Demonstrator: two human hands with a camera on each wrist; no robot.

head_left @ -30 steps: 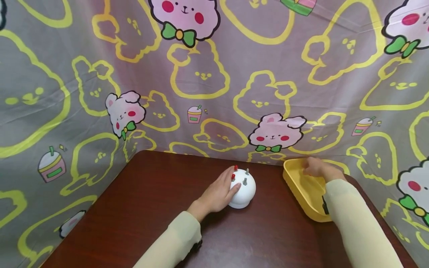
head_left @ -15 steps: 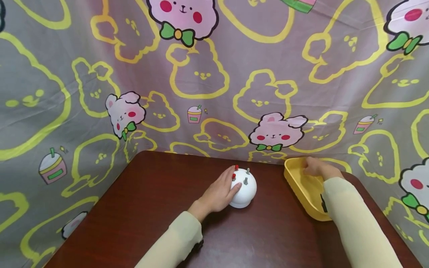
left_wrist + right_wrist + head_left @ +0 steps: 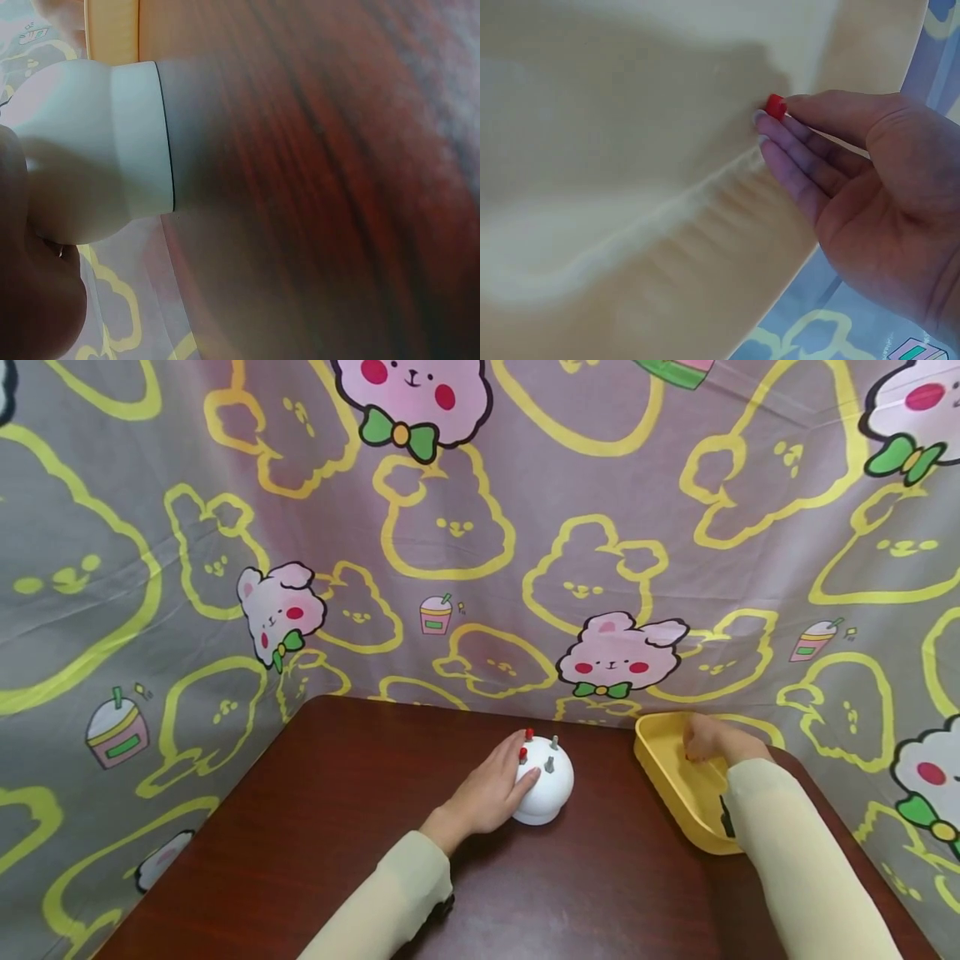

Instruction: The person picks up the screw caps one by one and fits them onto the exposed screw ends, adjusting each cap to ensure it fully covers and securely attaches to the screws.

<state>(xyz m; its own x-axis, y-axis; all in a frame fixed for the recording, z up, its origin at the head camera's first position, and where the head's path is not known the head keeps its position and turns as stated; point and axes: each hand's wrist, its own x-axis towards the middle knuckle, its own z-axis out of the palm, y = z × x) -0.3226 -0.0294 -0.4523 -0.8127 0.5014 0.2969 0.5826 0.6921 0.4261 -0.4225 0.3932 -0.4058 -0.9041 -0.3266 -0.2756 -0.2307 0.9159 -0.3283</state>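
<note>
In the head view a white, rounded dome (image 3: 546,792) stands on the table, with two red pegs and two grey pegs sticking up from its top. My left hand (image 3: 491,792) holds its left side, thumb across the front and fingers reaching around behind. The left wrist view shows the white dome (image 3: 82,150) from the side, meeting the tabletop at its flat base. My right hand (image 3: 885,165) is inside the yellow tray (image 3: 667,789), pinching a small red piece (image 3: 776,106) between thumb and fingertips, close over the tray floor. Most of that piece is hidden by the fingers.
The dark reddish-brown table (image 3: 360,777) carries the dome near its middle and the tray at its right back corner. A patterned curtain (image 3: 465,543) hangs right behind the table and along both sides.
My right hand has lifted slightly inside the tray, and a bit of red now shows at its fingertips. The left hand and the dome have stayed in place.
</note>
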